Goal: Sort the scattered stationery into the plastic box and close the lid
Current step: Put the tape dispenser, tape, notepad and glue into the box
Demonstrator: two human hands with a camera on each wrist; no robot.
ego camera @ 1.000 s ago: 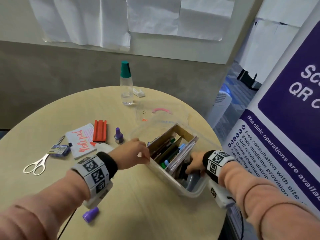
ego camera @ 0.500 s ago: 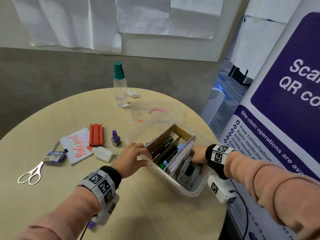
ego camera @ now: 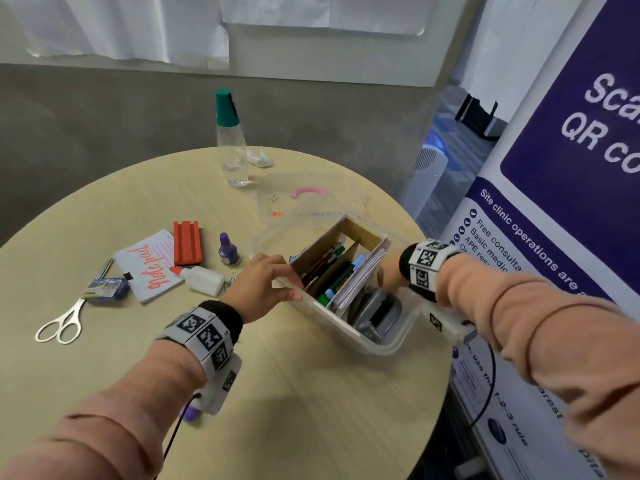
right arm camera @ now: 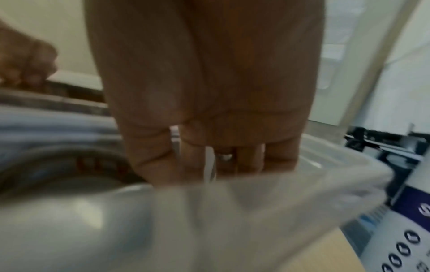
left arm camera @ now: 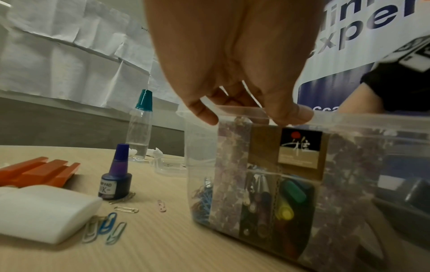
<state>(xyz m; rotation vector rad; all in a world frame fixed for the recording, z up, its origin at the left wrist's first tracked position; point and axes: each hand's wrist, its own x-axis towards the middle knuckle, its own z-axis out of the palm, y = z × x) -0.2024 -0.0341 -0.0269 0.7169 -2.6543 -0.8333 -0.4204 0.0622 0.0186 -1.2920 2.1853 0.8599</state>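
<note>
While hands (ego camera: 266,282) grip box (ego camera: 388,344), glue (ego camera: 202,279) adjoins.

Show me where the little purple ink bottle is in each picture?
Head view: the purple ink bottle stands on the table, just left of the plastic box and right of the red block.
Left wrist view: the ink bottle stands left of centre, left of the box.
Right wrist view: not in it.
Shared landmark: the plastic box, which shows in all three.
</note>
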